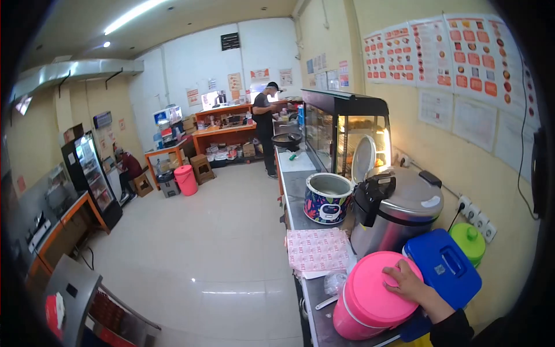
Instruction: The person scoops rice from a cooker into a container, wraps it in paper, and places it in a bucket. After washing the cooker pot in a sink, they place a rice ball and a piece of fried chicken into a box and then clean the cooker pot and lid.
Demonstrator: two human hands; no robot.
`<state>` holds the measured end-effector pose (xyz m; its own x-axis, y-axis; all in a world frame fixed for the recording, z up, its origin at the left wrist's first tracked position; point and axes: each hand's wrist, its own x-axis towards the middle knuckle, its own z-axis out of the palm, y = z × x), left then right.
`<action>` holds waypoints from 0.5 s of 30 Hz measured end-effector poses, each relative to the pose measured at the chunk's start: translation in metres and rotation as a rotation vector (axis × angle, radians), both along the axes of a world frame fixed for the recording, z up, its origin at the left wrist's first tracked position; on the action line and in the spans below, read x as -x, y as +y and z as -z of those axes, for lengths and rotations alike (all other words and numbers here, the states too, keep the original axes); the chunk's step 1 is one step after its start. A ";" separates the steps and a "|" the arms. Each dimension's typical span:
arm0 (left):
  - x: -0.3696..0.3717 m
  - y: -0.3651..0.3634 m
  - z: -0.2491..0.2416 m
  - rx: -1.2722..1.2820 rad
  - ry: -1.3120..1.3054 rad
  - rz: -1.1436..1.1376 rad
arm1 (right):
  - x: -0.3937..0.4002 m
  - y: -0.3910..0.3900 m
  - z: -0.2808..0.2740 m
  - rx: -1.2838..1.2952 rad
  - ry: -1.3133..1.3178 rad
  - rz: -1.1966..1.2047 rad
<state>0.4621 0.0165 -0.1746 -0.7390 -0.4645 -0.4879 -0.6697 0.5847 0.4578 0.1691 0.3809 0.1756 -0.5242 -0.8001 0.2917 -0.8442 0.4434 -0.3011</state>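
My right hand (403,281) reaches in from the lower right, in a black sleeve, and rests on top of the round pink lid (370,274) with its fingers curled over the middle. Any knob under the fingers is hidden. The lid sits on a pink tub-like container (352,320) at the counter's near end. Beside it lies a blue lid with a recessed handle (442,269). Printed wrapping paper (318,248) and a clear plastic bag (335,283) lie just beyond. My left hand is out of view.
Along the counter stand a large steel rice cooker (384,228), a patterned pot (326,199) and a lit glass display cabinet (324,133). A green-lidded container (467,243) is by the wall sockets. A person in black (264,124) stands farther back; another sits at left.
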 end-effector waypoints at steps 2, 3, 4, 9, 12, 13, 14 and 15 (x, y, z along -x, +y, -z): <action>0.008 -0.009 0.001 -0.010 -0.027 0.037 | 0.011 0.003 0.017 0.028 -0.002 0.038; 0.010 -0.015 0.003 -0.018 -0.041 0.052 | 0.011 0.000 0.023 0.028 0.015 0.026; 0.013 -0.019 0.004 -0.026 -0.053 0.070 | 0.013 -0.001 0.027 0.023 0.035 0.010; 0.029 -0.034 0.014 -0.061 -0.083 0.132 | -0.002 0.001 0.010 -0.079 -0.046 0.109; 0.048 -0.038 0.016 -0.064 -0.079 0.147 | -0.034 0.026 -0.020 -0.013 0.050 0.433; 0.055 -0.039 0.017 -0.060 -0.073 0.147 | -0.043 0.046 -0.014 0.082 0.049 0.625; 0.062 -0.039 0.017 -0.053 -0.065 0.144 | -0.055 0.072 0.003 0.001 0.183 0.807; 0.068 -0.037 0.020 -0.043 -0.051 0.136 | -0.065 0.092 0.014 -0.082 0.316 0.990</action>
